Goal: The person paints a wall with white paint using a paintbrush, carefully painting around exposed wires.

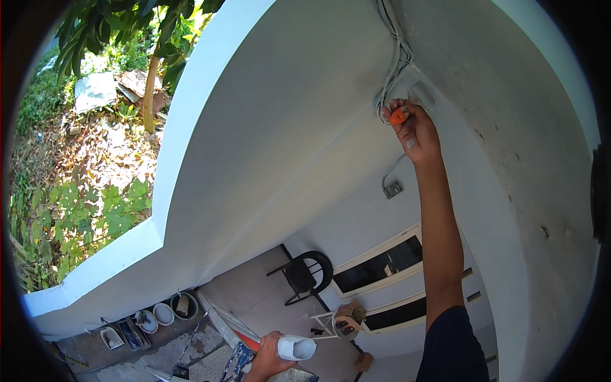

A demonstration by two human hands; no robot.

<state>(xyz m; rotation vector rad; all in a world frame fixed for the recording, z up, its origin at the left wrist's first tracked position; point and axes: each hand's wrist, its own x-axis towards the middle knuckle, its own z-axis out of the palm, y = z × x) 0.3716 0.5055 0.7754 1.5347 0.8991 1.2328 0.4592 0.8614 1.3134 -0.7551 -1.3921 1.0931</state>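
Note:
My right hand (414,134), marked with pale smears, is raised to the corner under the painted overhang, its fingers closed on a small orange-handled tool (399,116). The tool's working end is hidden. Several grey cables (398,44) run down that corner and loop just beside my fingers. Low in the view, my left hand (267,360) grips a white container (294,349), whose contents I cannot make out clearly.
Below are a black chair (300,274), a stool with a box (350,313), dark-paned windows (375,266) and several buckets (163,314). A grey wall box (393,188) hangs under the corner. The wall edge (159,226) borders a leafy yard (89,159) at left.

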